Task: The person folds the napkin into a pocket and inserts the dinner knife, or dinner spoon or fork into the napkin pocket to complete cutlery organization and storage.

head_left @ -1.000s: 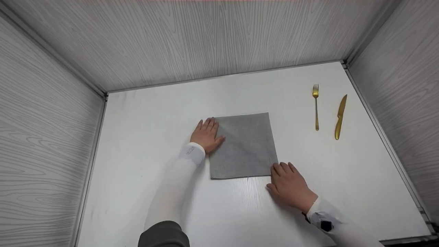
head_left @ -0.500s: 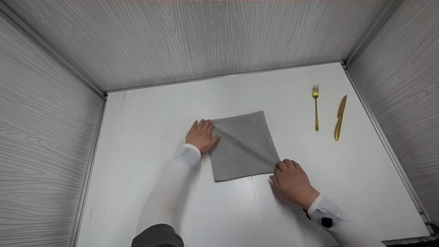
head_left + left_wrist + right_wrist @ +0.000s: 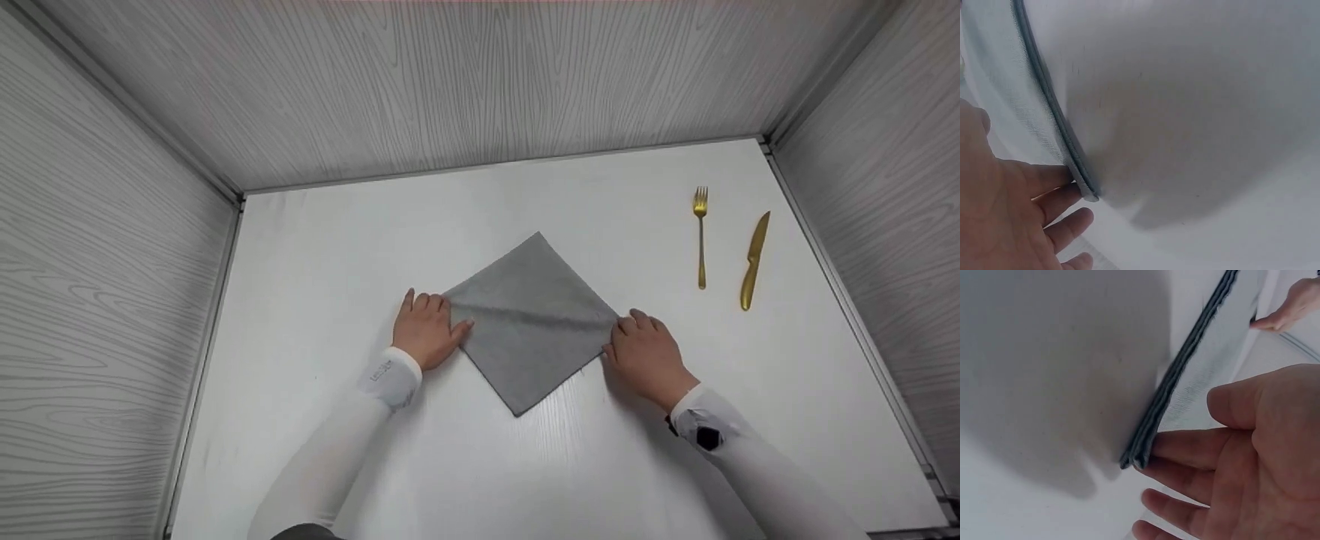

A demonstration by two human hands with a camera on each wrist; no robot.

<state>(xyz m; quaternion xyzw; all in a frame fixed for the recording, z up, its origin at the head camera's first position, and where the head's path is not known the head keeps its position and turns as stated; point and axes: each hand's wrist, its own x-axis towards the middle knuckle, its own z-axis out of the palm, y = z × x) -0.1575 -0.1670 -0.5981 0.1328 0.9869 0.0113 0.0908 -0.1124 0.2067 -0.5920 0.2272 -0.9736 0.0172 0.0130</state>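
Observation:
A grey cloth napkin (image 3: pixel 525 345), folded into a layered square, lies on the white table with one corner towards the person. A soft ridge runs across it between the side corners. My left hand (image 3: pixel 424 330) is at the left corner, thumb over the cloth; in the left wrist view its fingers (image 3: pixel 1058 179) touch the corner's layered edge. At the right corner is my right hand (image 3: pixel 649 356). In the right wrist view its index and middle fingers (image 3: pixel 1190 450) rest against the napkin's corner (image 3: pixel 1143 450), while the thumb stands apart from the cloth.
A gold fork (image 3: pixel 701 240) lies right of the napkin, tines away from the person. Beside it is a gold knife (image 3: pixel 755 259), near the table's right edge. Wood-grain panels (image 3: pixel 480 82) enclose the table (image 3: pixel 322 247) at the back and both sides.
The napkin has turned clockwise from square-on to a diamond, and a ridge has risen across it. My left hand has moved towards the person and left; my right hand has moved away.

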